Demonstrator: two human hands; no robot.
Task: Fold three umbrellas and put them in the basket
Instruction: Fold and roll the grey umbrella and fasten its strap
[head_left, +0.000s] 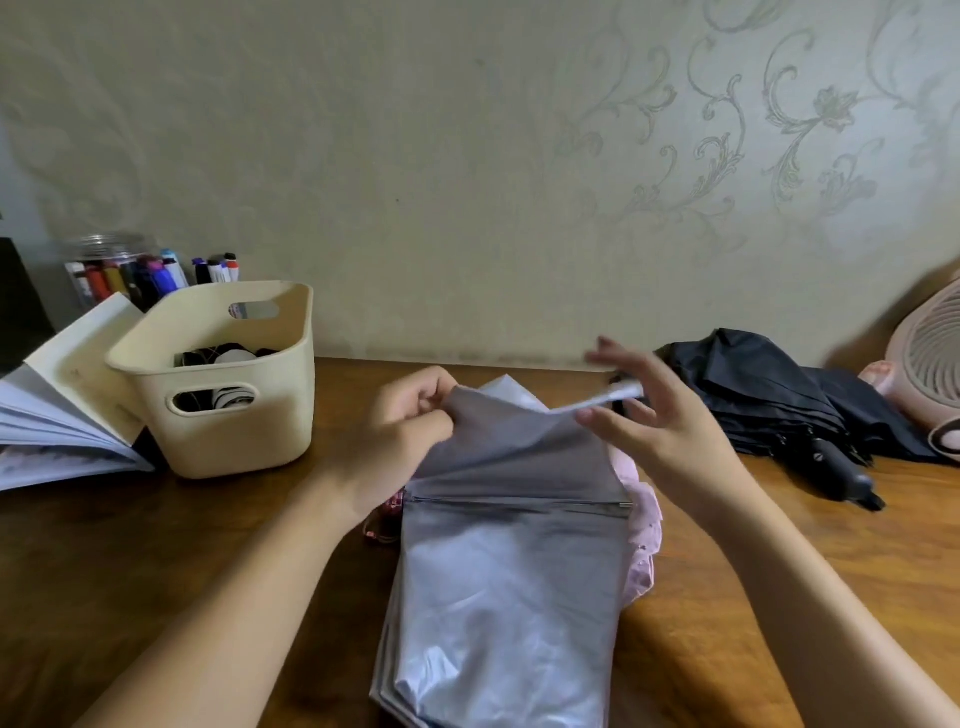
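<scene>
A silver-lined umbrella (509, 587) with a pink outer edge lies collapsed and flattened on the wooden table in front of me. My left hand (410, 415) pinches its grey fabric at the far left corner. My right hand (644, 410) holds a lifted fabric panel edge at the far right, fingers partly spread and blurred. A black umbrella (769, 400) lies loosely collapsed at the right, its handle toward me. The cream basket (228, 415) stands at the left with a dark patterned folded umbrella (228, 358) inside.
An open book (57, 415) lies left of the basket. A jar of markers (130, 275) stands behind it against the wall. A pink fan (930, 364) sits at the far right edge. The wooden table (182, 545) runs up to the wallpapered wall.
</scene>
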